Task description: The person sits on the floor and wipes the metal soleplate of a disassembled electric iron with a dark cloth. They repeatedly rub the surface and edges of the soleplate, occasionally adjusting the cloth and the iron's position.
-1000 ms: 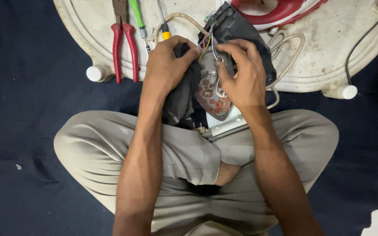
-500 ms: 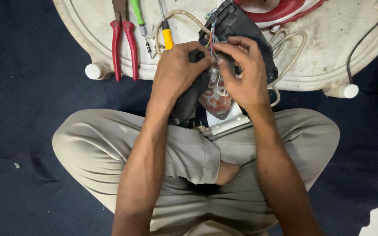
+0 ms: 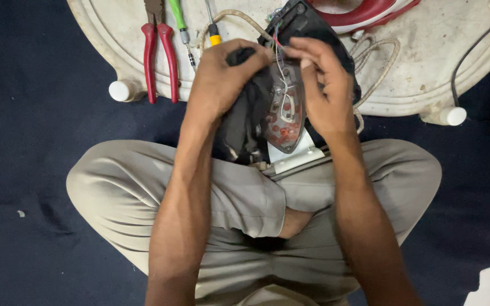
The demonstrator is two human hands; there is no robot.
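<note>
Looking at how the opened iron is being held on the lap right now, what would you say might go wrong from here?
1. The opened iron rests tilted on the lap, steadied only by the left hand; it might slip off.
2. The right hand has its fingers at thin loose wires; a tug could perhaps break one.
3. The pliers and screwdriver lie near the edge of the white board and could be knocked off.

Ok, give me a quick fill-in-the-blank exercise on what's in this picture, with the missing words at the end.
1. Both hands, the left hand and the right hand, hold an opened-up clothes ____.
2. The pliers on the white tray have ____ handles.
3. The person sits cross-legged on a dark ____ cloth.
4. The screwdriver beside the pliers has a ____ handle.

Missing words: iron; red; blue; green
</note>
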